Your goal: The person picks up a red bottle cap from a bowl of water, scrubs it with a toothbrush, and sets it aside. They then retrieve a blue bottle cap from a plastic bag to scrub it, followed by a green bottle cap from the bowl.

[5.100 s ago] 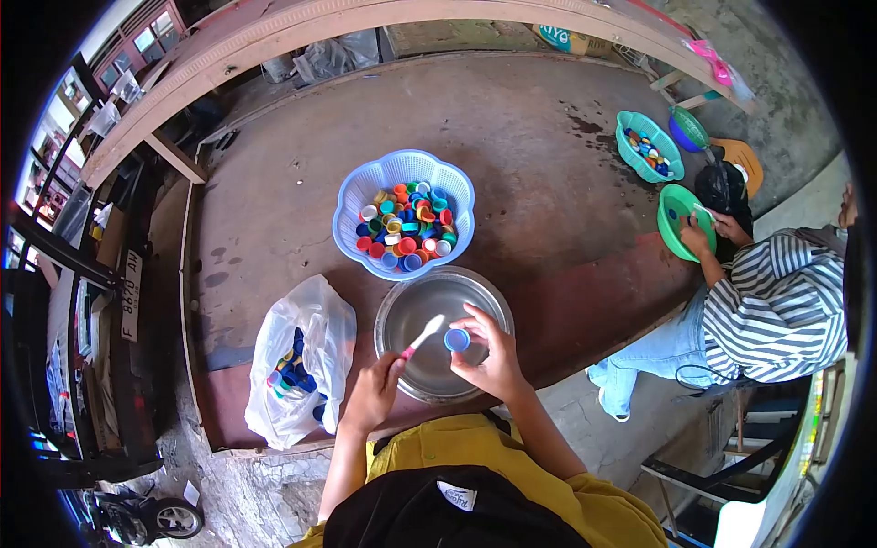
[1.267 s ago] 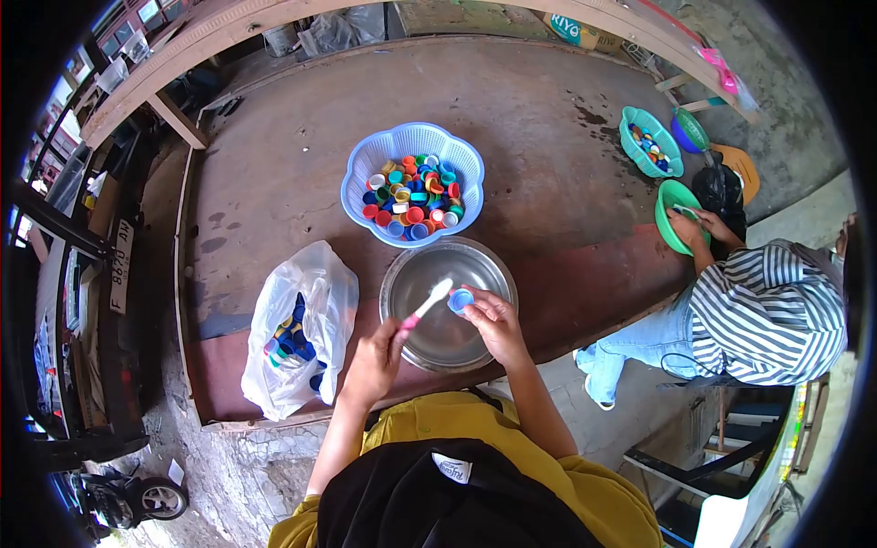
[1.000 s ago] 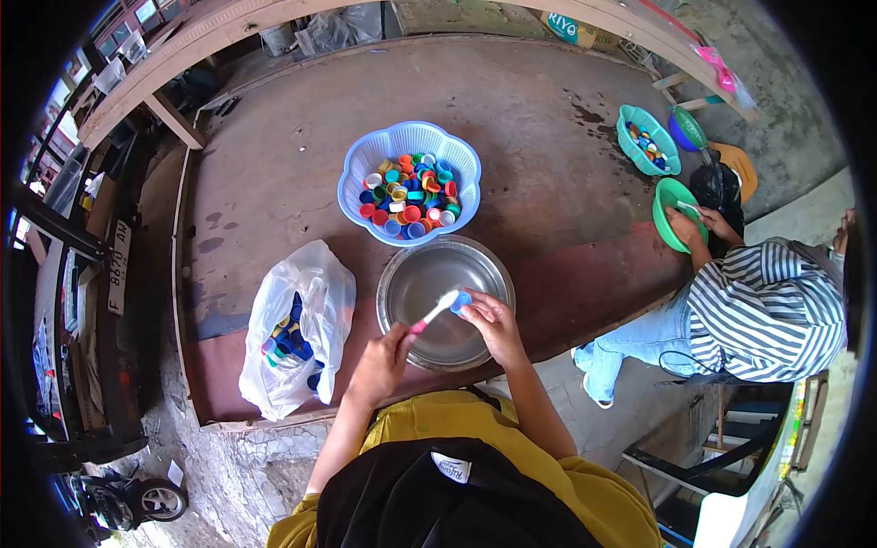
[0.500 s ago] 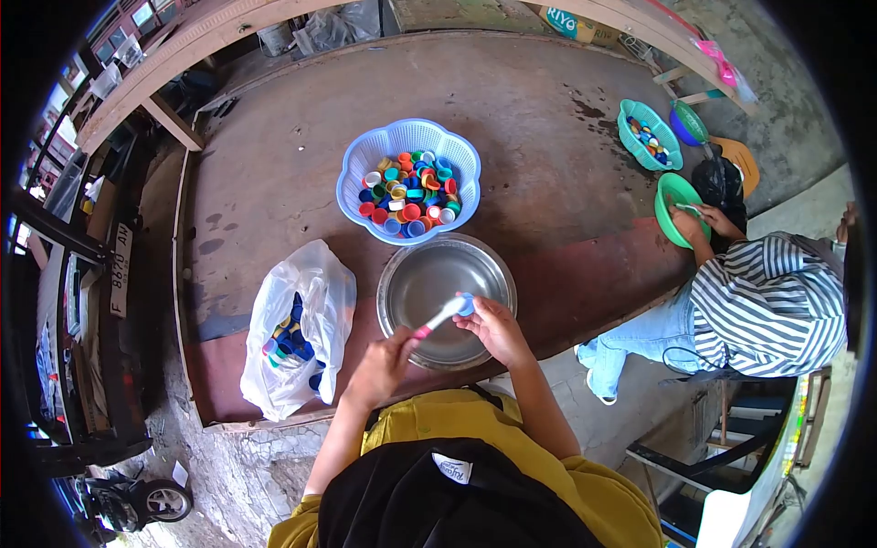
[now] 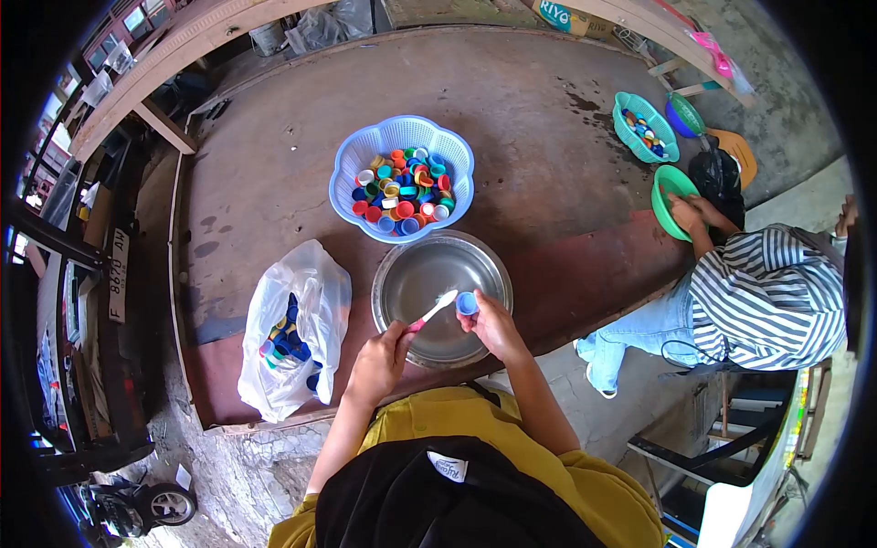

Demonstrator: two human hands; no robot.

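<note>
Brush [image 5: 433, 311], white-headed and pink-handled, is clasped in the left hand [image 5: 376, 367] while the right hand [image 5: 495, 329] pinches a small, round, light-blue cap [image 5: 467, 303].

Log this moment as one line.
left hand: holds toothbrush | right hand: holds blue cap | beneath cap: metal bowl | beyond bowl: basket, mixed caps

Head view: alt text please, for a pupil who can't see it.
A person's left hand holds a pink-handled brush and the right hand a blue cap, above a metal bowl. Beyond sits a basket of colourful caps.
</note>
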